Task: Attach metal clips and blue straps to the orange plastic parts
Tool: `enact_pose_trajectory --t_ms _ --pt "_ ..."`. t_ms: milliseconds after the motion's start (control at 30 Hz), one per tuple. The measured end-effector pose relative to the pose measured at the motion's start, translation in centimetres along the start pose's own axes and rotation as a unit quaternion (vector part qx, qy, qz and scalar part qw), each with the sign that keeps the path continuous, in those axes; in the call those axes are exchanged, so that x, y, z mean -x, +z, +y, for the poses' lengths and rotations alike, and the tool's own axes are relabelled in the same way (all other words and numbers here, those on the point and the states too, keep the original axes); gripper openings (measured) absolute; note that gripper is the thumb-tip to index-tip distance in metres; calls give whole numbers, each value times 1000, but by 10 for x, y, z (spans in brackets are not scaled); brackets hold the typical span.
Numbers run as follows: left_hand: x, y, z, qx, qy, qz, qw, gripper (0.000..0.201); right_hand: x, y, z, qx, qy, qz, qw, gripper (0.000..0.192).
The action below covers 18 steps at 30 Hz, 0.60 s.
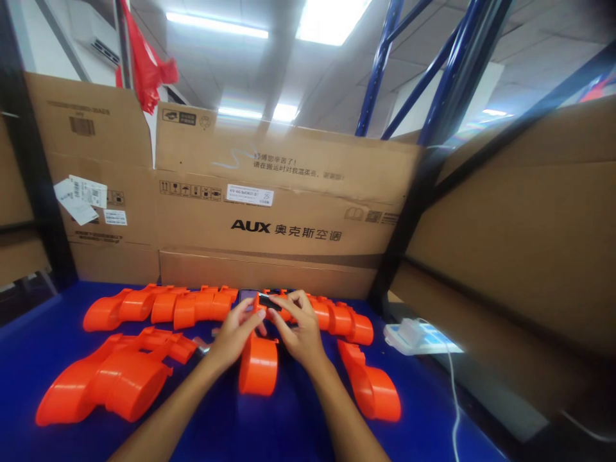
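Forearms (185, 404) closest; orange pc (262, 369) btwn L hand (235, 330) & R hand (302, 328).

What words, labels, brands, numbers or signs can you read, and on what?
"AUX 奥克斯空调": cardboard panel.
"师傅您辛苦了!": same panel.
"请在搬运时对我温柔些": same panel, ending blurred.
"25": white label on panel, rest blurred.
Arrow and umbrella signs: same panel.
Left stickers: too small to read.
Left flap print: too blurred.
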<state>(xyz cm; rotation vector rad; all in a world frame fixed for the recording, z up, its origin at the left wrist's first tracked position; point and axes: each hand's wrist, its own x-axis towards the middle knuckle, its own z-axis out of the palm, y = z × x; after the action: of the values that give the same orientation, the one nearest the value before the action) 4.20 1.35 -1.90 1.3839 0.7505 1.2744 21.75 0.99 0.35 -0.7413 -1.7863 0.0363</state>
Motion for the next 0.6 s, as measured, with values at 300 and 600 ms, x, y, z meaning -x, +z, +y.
enact_pose_trajectory --t_ms 300,600 --pt "1 -1 3 57 -26 20 998 37 0 -2 -6 -67 64 -76 993 36" --pt "-12 -26 7 207 -58 149 965 25 10 15 22 56 179 -199 962 17"
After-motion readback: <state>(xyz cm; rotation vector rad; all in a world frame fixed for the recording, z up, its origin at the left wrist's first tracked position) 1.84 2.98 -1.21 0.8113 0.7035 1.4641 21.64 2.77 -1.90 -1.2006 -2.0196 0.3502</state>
